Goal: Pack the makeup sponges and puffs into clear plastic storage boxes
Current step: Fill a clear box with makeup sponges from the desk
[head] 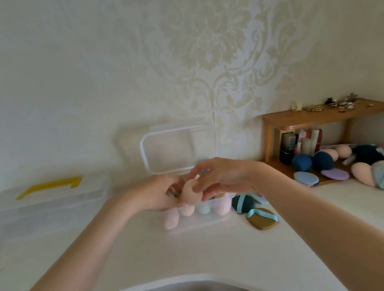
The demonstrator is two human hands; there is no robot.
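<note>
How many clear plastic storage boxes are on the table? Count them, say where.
2. A closed box, yellow handle, sits left; an open box sits centre, behind the peach sponge held by left hand and right hand. Others may be hidden.

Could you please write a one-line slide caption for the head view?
Both hands hold a peach sponge above the open clear box of sponges.
</note>
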